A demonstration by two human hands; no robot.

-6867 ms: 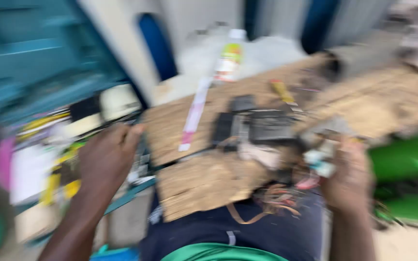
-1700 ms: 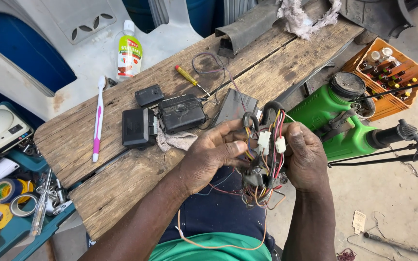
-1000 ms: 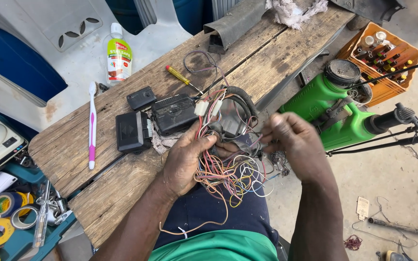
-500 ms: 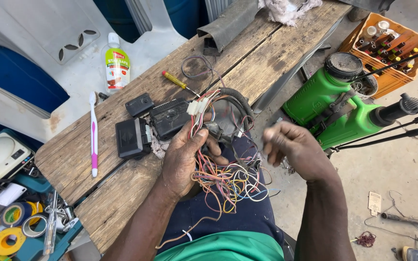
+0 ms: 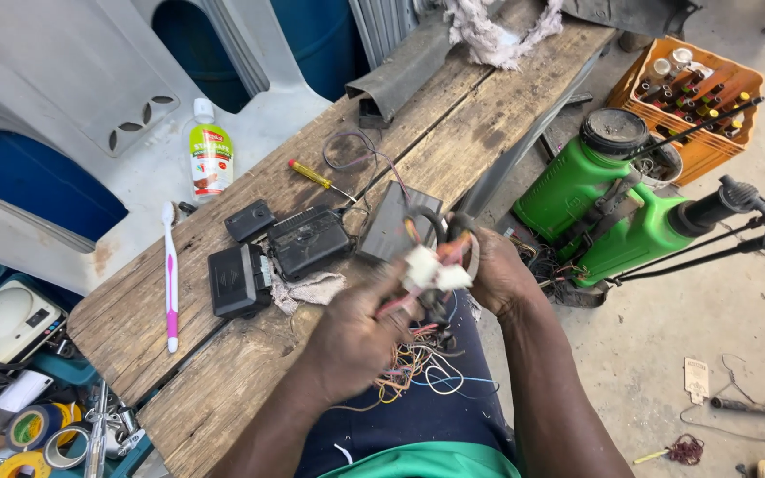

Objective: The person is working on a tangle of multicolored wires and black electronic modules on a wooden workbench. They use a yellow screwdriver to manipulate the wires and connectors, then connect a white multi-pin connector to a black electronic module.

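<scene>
Head view, two hands (left hand (image 5: 347,341), right hand (image 5: 499,276)), fingers grasping one wire harness (image 5: 431,270), three black boxes (image 5: 305,241) nearby

Outdoor repair workshop, rough plank table (image 5: 250,372), tape rolls (image 5: 33,429) by its left end, green sprayer (image 5: 613,212) on concrete floor (image 5: 745,310)

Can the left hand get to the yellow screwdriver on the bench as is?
Probably not right away: the left hand is wrapped around the wire bundle. The screwdriver lies bare on the bench beyond the black boxes, nothing covering it.
</scene>
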